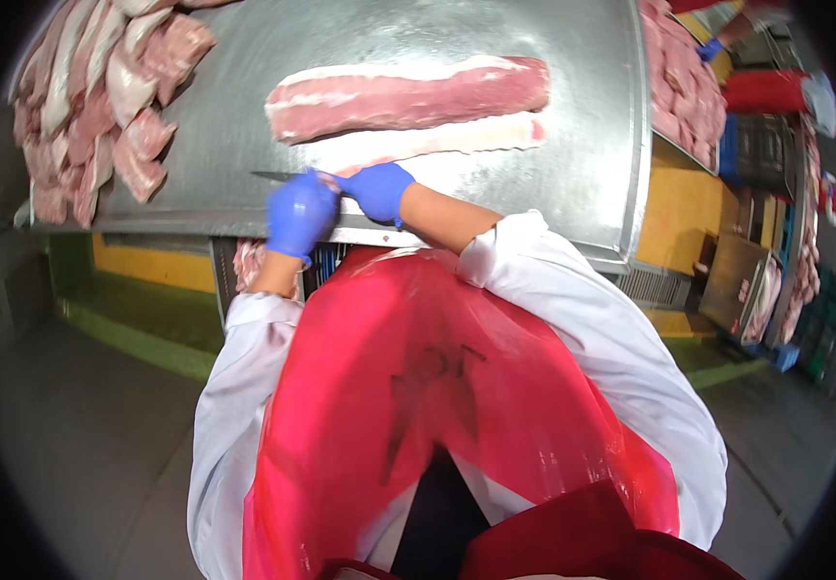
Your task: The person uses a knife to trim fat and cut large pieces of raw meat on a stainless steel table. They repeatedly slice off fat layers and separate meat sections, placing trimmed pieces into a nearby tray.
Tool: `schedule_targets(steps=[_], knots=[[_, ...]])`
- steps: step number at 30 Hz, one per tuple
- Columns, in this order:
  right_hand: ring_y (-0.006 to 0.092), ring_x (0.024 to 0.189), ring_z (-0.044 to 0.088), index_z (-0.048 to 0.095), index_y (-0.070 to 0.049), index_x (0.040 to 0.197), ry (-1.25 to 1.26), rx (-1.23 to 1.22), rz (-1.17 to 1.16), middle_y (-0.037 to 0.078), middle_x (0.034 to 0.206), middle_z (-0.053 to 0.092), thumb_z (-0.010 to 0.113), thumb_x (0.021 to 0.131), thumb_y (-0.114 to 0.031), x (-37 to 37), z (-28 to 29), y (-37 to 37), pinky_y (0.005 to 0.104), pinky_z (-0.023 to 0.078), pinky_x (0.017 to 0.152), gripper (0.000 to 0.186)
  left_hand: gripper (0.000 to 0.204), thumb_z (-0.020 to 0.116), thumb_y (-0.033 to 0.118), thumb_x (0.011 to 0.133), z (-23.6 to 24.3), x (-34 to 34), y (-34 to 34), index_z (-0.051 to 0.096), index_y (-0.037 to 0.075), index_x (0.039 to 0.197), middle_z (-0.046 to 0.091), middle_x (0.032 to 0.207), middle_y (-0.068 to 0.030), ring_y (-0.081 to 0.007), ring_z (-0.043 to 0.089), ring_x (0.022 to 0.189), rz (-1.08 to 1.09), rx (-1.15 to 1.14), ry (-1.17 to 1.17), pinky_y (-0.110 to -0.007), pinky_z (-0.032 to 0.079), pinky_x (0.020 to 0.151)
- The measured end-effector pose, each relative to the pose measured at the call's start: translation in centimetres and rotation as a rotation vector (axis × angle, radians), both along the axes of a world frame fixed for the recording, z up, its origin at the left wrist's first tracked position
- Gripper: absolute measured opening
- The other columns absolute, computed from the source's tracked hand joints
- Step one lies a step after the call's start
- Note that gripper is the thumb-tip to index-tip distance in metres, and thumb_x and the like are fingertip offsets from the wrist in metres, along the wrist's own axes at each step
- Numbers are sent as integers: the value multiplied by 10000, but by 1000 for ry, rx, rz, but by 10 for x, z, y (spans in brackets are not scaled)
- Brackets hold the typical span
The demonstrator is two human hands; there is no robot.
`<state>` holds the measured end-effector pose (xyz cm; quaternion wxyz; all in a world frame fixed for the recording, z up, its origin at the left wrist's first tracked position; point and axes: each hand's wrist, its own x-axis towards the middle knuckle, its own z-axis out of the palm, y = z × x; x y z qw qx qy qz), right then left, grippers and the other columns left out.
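Note:
My left hand (302, 215), in a blue glove, is closed at the near edge of the metal table, and what it holds is hidden. My right hand (377, 188), also blue-gloved, is closed right beside it. A knife blade (271, 176) points left past the left hand; it lines up with the right hand, which appears to grip the covered handle. A small pinkish bit shows between the hands. Just beyond them lies a long pale strip of fat (428, 142). Behind that strip rests a long pink slab of meat (408, 97) with a white fatty far edge.
Many meat pieces (99, 97) are heaped on the table's left end. More pink meat (679, 87) fills a surface at right, near another person's blue-gloved hand (710, 49). The metal table (592, 193) has a raised right rim. A dark crate (764, 150) stands beyond.

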<state>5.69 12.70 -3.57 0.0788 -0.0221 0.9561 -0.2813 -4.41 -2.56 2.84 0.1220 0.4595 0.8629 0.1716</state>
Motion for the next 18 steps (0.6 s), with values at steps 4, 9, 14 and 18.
schedule_targets(steps=[4,9,14,18], knots=[[351,808,707,217,-420,1571,-383,-172,-6,202,1059,694,435,989,-149,37,36,25,444,566,742,677,305,533,209,926,32,-64,-42,696,198,1184,677,860,-211,-421,653,749,134,-3,166,-513,511,678],[438,795,667,259,-324,1571,-194,-199,-295,251,1036,686,475,1002,-283,140,59,75,511,534,743,611,271,558,268,930,-21,-69,-161,703,169,1136,666,961,-208,-402,666,884,150,-331,104,-519,524,746],[447,841,682,237,-194,1588,170,-332,-704,281,994,686,538,941,-146,268,63,105,502,531,769,715,264,642,255,833,-24,-34,-99,690,59,1002,654,973,-224,-410,649,927,-133,-111,385,-505,522,782],[376,917,706,217,-187,1598,125,-233,-922,250,1036,689,544,940,-127,332,90,111,424,548,826,737,186,589,126,792,-9,70,125,640,11,929,602,896,-241,-426,588,949,-349,256,-32,-499,478,826]])
